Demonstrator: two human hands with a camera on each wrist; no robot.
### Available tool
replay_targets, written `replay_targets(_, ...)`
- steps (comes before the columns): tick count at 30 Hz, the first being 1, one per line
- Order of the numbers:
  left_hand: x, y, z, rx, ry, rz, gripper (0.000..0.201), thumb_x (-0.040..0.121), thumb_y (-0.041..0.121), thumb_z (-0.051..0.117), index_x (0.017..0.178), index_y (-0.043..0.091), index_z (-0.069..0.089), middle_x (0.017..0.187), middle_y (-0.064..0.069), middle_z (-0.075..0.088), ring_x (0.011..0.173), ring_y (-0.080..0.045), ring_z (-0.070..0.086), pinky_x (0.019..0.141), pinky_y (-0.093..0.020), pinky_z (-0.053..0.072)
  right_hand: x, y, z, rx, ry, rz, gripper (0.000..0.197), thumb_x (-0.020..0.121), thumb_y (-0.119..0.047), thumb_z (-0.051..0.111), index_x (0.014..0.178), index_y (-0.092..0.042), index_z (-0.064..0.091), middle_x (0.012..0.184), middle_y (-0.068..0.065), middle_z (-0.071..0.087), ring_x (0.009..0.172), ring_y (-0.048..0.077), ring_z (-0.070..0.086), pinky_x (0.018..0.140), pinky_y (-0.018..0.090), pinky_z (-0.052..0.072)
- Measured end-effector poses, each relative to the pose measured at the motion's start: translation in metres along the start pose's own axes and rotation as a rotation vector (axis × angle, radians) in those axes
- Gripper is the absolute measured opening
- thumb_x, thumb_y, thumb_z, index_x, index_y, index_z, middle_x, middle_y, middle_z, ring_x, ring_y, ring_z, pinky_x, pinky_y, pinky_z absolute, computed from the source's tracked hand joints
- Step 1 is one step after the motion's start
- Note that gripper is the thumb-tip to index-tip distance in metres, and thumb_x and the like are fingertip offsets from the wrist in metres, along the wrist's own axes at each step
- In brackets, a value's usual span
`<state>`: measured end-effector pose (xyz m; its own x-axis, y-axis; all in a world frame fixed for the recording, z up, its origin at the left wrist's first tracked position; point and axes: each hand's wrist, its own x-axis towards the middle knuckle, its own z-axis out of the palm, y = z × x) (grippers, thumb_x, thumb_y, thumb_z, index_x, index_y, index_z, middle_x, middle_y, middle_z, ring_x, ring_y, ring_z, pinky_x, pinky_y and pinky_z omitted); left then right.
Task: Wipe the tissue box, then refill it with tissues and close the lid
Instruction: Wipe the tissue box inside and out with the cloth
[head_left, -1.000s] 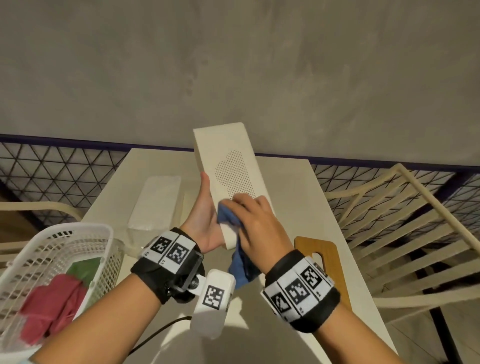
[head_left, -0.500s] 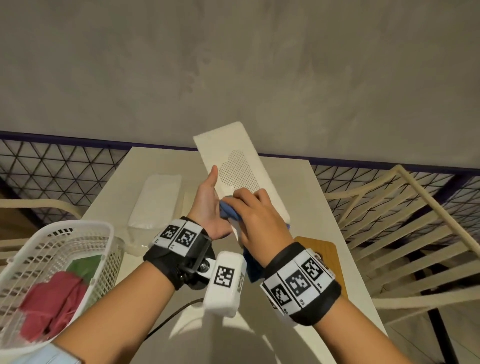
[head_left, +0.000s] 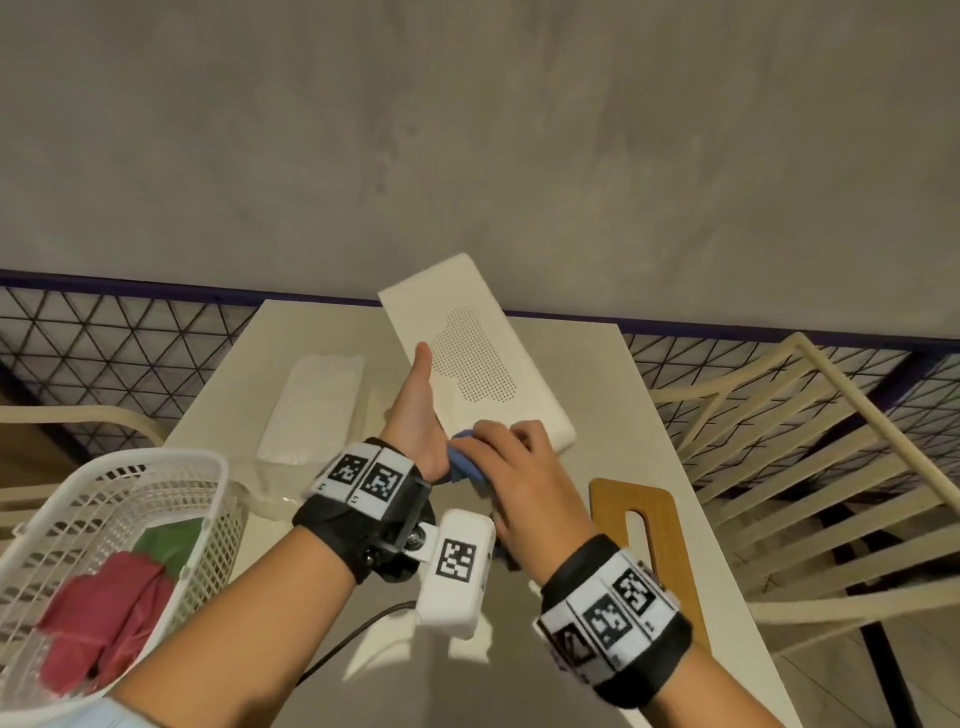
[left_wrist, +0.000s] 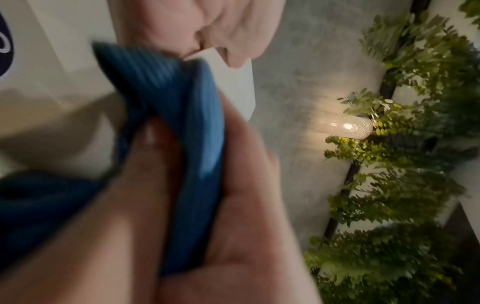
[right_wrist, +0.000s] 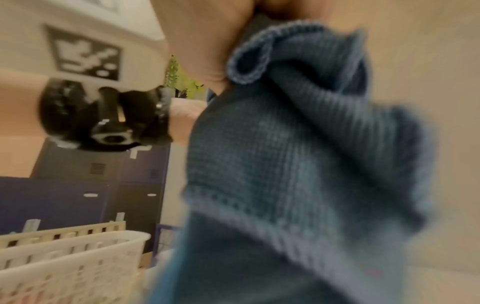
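Note:
The cream tissue box (head_left: 467, 348), with a dotted patch on its broad face, is held tilted above the table. My left hand (head_left: 415, 410) grips its left edge, thumb up along the face. My right hand (head_left: 511, 457) clutches a blue cloth (head_left: 465, 465) and presses it against the box's near end; the same ribbed blue cloth (right_wrist: 298, 154) fills the right wrist view and shows bunched in my fingers (left_wrist: 187, 144) in the left wrist view. A white pack of tissues (head_left: 311, 408) lies on the table to the left. A wooden lid (head_left: 647, 540) with a slot lies at the right.
A white plastic basket (head_left: 104, 525) with red and green cloths stands at the near left corner of the cream table (head_left: 597, 364). A slatted chair (head_left: 805, 467) stands at the right. A grey wall and a wire fence lie behind the table.
The box has tipped flatter and swung its near end to the right. My right hand has slid the cloth down to the box's near end.

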<state>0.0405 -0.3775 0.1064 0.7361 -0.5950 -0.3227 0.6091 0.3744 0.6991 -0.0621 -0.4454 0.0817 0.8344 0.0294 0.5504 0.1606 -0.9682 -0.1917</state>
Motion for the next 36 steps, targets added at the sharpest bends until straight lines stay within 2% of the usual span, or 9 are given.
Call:
replay_targets(4,-0.001,0.0,0.001,-0.009,0.007,0.051,0.051,0.097,0.048,0.021,0.108,0.014,0.057,0.099,-0.009,0.067,0.089,-0.021,0.061,0.077,-0.033,0.047,-0.004,0.033,-0.013,0.085,0.038,0.204,0.045,0.07,0.014,0.057,0.11,-0.005,0.063,0.108,0.015,0.063,0.091,0.016,0.035,0.08,0.019,0.034)
replay_targets(8,0.002,-0.003,-0.006,0.127,0.073,0.049,0.053,0.094,0.052,0.027,0.131,0.019,0.048,0.132,-0.01,0.056,0.107,-0.024,0.059,0.083,-0.034,0.049,0.011,0.05,-0.015,0.192,0.112,0.346,0.035,0.083,0.008,0.058,0.117,0.001,0.058,0.113,0.022,0.057,0.097,0.033,0.046,0.084,0.012,0.022)
replay_targets(12,0.005,-0.001,-0.008,0.297,0.103,0.036,0.057,0.086,0.066,0.026,0.112,0.026,0.057,0.119,-0.01,0.065,0.1,-0.027,0.064,0.088,-0.041,0.05,-0.002,0.038,-0.012,0.157,0.073,0.233,0.04,0.077,0.002,0.053,0.116,-0.002,0.058,0.112,0.017,0.058,0.095,0.027,0.046,0.084,0.026,0.034)
replay_targets(14,0.0,-0.001,-0.005,0.38,0.091,0.087,0.049,0.089,0.062,0.024,0.1,0.029,0.058,0.103,-0.005,0.068,0.091,-0.023,0.065,0.084,-0.038,0.052,-0.011,0.033,-0.012,0.13,0.011,0.16,0.045,0.072,0.001,0.054,0.116,-0.007,0.057,0.114,0.01,0.055,0.094,0.018,0.039,0.087,0.014,0.029)
replay_targets(18,-0.013,-0.005,-0.001,0.573,0.087,0.263,0.03,0.091,0.05,0.037,0.092,0.03,0.06,0.098,-0.003,0.069,0.087,-0.016,0.066,0.081,-0.032,0.053,0.022,0.04,-0.022,0.169,0.023,0.221,0.038,0.081,0.006,0.057,0.118,-0.003,0.058,0.117,0.02,0.055,0.103,0.032,0.046,0.09,0.018,0.026)
replay_targets(22,-0.017,-0.009,-0.005,0.674,0.058,0.298,0.032,0.092,0.045,0.04,0.097,0.023,0.062,0.092,0.003,0.069,0.081,-0.008,0.065,0.07,-0.018,0.053,0.054,0.055,-0.031,0.135,0.046,0.236,0.039,0.086,0.004,0.055,0.123,-0.004,0.054,0.124,0.018,0.051,0.11,0.033,0.043,0.088,0.01,0.015)
replay_targets(27,-0.016,-0.007,-0.014,0.656,0.1,0.221,0.05,0.089,0.055,0.035,0.112,0.019,0.061,0.113,-0.003,0.067,0.101,-0.018,0.063,0.096,-0.036,0.048,0.009,0.035,-0.022,0.158,-0.07,0.111,0.039,0.077,0.004,0.053,0.115,-0.002,0.059,0.112,0.02,0.059,0.098,0.034,0.05,0.086,0.031,0.036)
replay_targets(32,-0.017,-0.01,-0.015,0.69,0.122,0.126,0.056,0.094,0.052,0.026,0.12,0.014,0.058,0.116,-0.003,0.063,0.105,-0.019,0.06,0.095,-0.031,0.044,-0.009,0.039,-0.016,0.235,-0.168,0.059,0.037,0.077,0.003,0.052,0.113,-0.003,0.06,0.103,0.018,0.06,0.094,0.024,0.046,0.086,0.014,0.029)
replay_targets(36,-0.007,-0.017,-0.017,0.804,0.199,0.014,0.076,0.083,0.071,0.025,0.121,0.013,0.057,0.123,-0.006,0.06,0.112,-0.024,0.056,0.104,-0.038,0.039,0.011,0.037,-0.016,0.047,-0.072,0.089,0.046,0.064,0.011,0.069,0.107,-0.007,0.063,0.101,0.015,0.063,0.084,0.033,0.055,0.074,0.035,0.051)
